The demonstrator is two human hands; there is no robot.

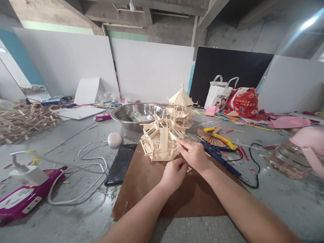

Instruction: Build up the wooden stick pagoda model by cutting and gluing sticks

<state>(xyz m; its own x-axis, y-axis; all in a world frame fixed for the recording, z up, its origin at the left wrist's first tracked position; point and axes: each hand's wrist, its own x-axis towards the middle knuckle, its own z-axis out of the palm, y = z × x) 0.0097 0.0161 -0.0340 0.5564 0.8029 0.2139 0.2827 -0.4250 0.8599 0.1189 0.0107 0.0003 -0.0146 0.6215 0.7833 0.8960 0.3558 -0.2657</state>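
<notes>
A pale wooden stick model (164,140), built like a many-sided pavilion, stands on a brown sheet (141,189). My right hand (194,153) reaches to its right upper side, thumb and fingers pinched on a small wooden stick (172,135) that lies against the roof slats. Just in front of the model's base, my left hand (174,172) rests with its fingers curled in; whatever they hold, if anything, is hidden. Behind stands a finished-looking stick tower (181,101) with a pointed roof. Small stick pieces (189,169) lie beside my left hand.
A steel basin (121,118) sits behind the model. Left are a black phone (120,165), a white charger case (114,139), cables and a purple power strip (22,199). Right lie a blue glue gun (220,158), a yellow-handled tool (222,138) and a pink-lidded bottle (286,158).
</notes>
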